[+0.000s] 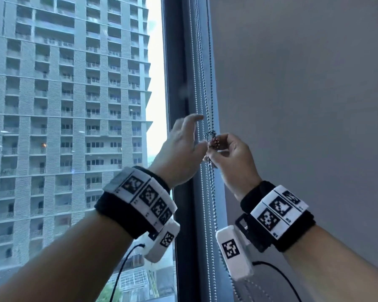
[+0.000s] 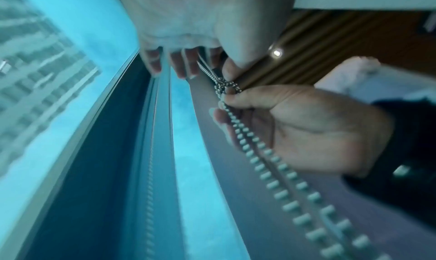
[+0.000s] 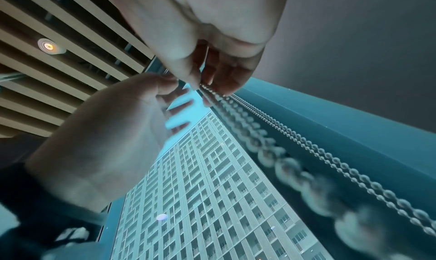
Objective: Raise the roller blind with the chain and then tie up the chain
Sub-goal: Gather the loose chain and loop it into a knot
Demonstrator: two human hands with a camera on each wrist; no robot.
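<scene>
A metal bead chain (image 1: 207, 94) hangs along the dark window frame (image 1: 179, 83), and a small tangled knot (image 1: 211, 136) sits in it at hand height. My right hand (image 1: 216, 147) pinches the chain at that knot between thumb and fingertips, which also shows in the left wrist view (image 2: 224, 105) with the knot (image 2: 226, 85) just above them. My left hand (image 1: 200, 131) is to the left of the knot, fingers straight and pointing up, its thumb touching the knot. Below my hands the chain (image 2: 266, 170) hangs in two strands. No blind covers the glass.
Another bead chain (image 3: 330, 159) runs close beside the held one along the frame. A grey flat surface (image 1: 303, 105) fills the right side. Through the glass stands a tall apartment block (image 1: 63, 105). A slatted ceiling with a round lamp (image 3: 48, 46) is overhead.
</scene>
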